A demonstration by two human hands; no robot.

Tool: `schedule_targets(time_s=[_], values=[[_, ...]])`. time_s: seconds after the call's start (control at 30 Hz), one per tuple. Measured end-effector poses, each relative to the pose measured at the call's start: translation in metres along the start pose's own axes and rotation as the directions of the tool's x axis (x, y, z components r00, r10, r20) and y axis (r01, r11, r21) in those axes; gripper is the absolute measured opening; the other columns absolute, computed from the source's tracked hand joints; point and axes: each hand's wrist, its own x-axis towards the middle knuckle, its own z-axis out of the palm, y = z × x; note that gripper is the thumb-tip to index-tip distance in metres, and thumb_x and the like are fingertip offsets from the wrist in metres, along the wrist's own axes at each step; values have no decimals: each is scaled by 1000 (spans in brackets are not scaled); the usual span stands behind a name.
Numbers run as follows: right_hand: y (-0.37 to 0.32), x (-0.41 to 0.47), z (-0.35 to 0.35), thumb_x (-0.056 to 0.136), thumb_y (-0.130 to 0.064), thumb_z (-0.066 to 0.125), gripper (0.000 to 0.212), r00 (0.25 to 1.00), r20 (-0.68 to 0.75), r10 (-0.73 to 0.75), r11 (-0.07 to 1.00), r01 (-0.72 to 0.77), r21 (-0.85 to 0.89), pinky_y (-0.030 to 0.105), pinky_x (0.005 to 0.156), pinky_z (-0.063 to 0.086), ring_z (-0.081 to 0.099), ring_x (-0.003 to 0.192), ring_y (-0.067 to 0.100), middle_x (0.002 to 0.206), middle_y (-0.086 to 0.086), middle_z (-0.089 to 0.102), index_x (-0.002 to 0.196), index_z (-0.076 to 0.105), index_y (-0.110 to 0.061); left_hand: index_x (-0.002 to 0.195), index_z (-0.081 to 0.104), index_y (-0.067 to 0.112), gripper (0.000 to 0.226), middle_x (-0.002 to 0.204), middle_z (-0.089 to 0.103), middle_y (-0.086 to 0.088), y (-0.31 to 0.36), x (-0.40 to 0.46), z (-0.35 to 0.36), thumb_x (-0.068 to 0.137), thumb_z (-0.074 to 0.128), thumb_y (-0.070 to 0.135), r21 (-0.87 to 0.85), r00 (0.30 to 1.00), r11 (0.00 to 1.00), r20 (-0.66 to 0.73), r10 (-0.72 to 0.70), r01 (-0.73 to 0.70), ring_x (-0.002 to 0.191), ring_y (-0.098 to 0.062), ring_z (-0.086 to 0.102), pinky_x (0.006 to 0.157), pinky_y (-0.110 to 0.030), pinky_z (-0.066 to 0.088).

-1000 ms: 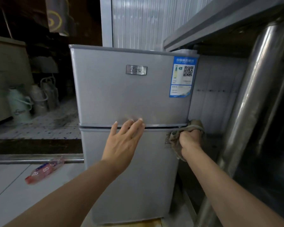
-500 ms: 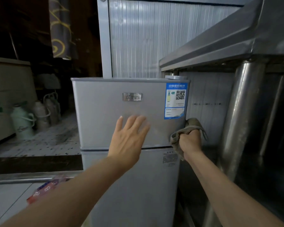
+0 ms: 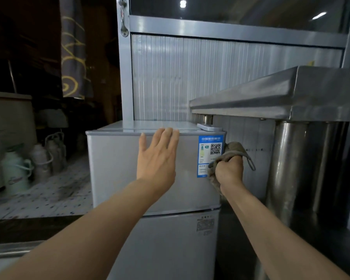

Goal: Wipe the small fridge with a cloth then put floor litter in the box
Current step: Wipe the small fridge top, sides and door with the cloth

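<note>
Head view: small silver two-door fridge (image 3: 117,170) stands centre. Left hand (image 3: 157,158) lies flat, fingers straight, on its upper door. Right hand (image 3: 228,171) grips a crumpled grey-brown cloth (image 3: 229,153) at three o'clock, against the door's right edge, the nearer for wiping.

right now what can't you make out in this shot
Head view only:
- Fridge right side: hidden behind its front corner and the cloth the right hand grips.
- Blue label small print: too small to read.
- Fridge base and floor in front: hidden by both forearms, cut off by the bottom edge.
- Left hand contact with the door: unclear.
</note>
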Motion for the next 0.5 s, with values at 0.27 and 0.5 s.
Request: schedule_targets(time_s=[0.27, 0.5], values=[[-37, 7, 10, 92, 0, 44, 15, 999, -45, 30, 999, -29, 40, 31, 53, 53, 65, 73, 23, 114, 21, 56, 106, 49, -1, 148, -1, 18, 91, 154, 10, -2, -2, 1, -7, 81, 60, 22, -10, 999, 1000, 48, 22, -22, 144, -21, 5, 115, -52, 5], [-21, -23, 9, 92, 0, 51, 30, 991, -105, -82, 973, 102, 207, 24, 59, 50, 64, 78, 12, 84, -8, 59, 80, 49, -28, 148, -1, 19, 93, 154, 10, 0, -6, 1, -7, 79, 62, 24, -41, 996, 999, 77, 34, -31, 143, -20, 5, 114, -52, 11]])
